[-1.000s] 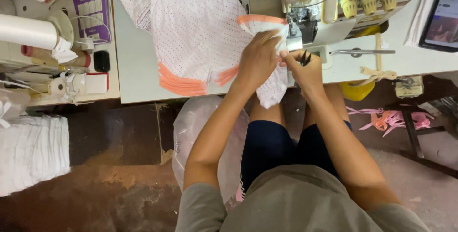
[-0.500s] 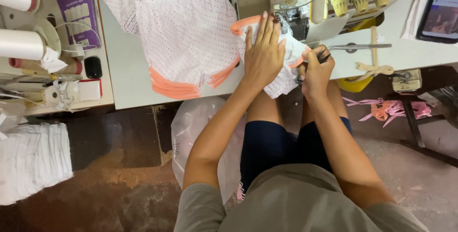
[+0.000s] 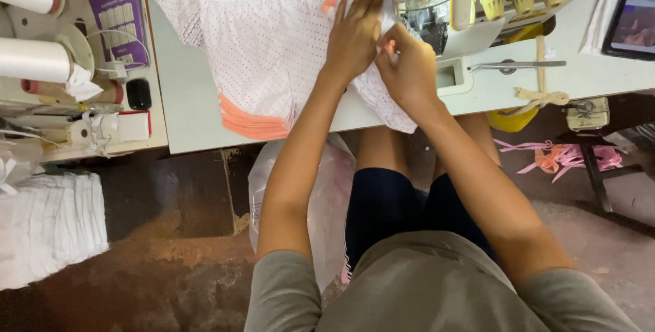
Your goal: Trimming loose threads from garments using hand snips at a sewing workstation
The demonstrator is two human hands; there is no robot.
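White sewing table (image 3: 184, 93) — left hand (image 3: 353, 32) lies flat, fingers spread, on dotted fabric (image 3: 273, 38); right hand (image 3: 408, 66), at three o'clock, pinches its edge at the sewing machine (image 3: 437, 4).

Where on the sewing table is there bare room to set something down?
Bare tabletop lies left of the dotted fabric, up to the table's left edge. A smaller strip lies right of the scissors. It is crowded at the sewing machine, where left hand and right hand press the fabric.

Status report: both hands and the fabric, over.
Left hand flat on dotted fabric. Right hand pinching its edge at sewing machine. Nothing blocking.
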